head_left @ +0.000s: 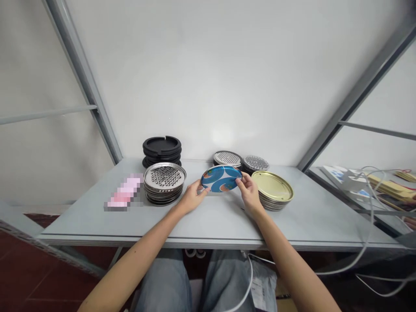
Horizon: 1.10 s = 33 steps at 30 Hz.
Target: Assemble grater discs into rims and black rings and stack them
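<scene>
Both my hands hold a round blue lid with white and orange patterns, just above the grey table. My left hand pinches its left edge. At the lid's right edge, the fingers of my right hand are closed on the rim. To the left of the lid is a stack of perforated silver discs. A stack of gold-coloured lids lies just right of my right hand.
A stack of black round pieces stands at the back left by the wall. Two more perforated discs sit behind the blue lid. A blurred pink patch lies on the left. Cables and papers fill the right side.
</scene>
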Tool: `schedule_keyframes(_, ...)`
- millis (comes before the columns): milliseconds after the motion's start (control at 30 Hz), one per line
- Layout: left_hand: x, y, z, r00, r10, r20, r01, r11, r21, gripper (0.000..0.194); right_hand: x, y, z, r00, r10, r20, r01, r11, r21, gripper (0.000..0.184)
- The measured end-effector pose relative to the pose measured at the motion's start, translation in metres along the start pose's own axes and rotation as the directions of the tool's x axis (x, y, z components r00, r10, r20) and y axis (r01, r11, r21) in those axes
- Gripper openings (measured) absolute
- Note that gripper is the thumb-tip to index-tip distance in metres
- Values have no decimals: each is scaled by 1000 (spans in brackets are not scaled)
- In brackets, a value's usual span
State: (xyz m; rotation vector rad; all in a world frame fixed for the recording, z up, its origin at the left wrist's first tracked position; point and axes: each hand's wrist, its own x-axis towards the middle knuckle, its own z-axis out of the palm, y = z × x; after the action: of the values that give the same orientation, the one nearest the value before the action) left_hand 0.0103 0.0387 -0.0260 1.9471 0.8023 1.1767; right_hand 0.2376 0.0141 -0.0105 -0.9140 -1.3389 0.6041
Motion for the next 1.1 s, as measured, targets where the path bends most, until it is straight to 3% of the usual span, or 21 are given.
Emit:
schedule_keyframes(100,-3,0,-3,998,43,-48,-35,989,146,53,-5,-1,1,988,-146,-41,136,973,-188,26)
schedule_keyframes(167,-5,1,-5,993,102,-54,-84,962,259,65,-10,-2,2,967,-253,-4,238,916,-324,24)
schedule_keyframes(300,-6,6,-6,972,236,4,-216,879,425,62,-15,-3,4,926,-356,124,374,825,-424,25)
schedule_keyframes(433,-4,9,-7,939,338,61,-326,822,467,41,-16,-6,8,911,-334,241,409,803,-433,23)
schedule_keyframes(533,-2,10,-8,932,358,62,-345,819,459,30,-14,-6,10,918,-296,263,387,817,-429,24)
schedule_keyframes(667,-1,9,-10,927,376,14,-345,836,426,28,-10,3,4,953,-209,219,291,833,-470,40)
schedule_keyframes(767,-2,8,-10,933,360,-4,-326,849,415,30,-7,12,-3,954,-191,233,284,826,-487,30)
schedule_keyframes(967,-5,12,-7,940,331,80,-320,782,535,53,-9,16,-4,912,-296,284,410,650,-639,33)
schedule_keyframes(1100,-6,12,-8,921,348,178,-386,746,543,43,-13,9,3,866,-305,396,497,609,-618,32)
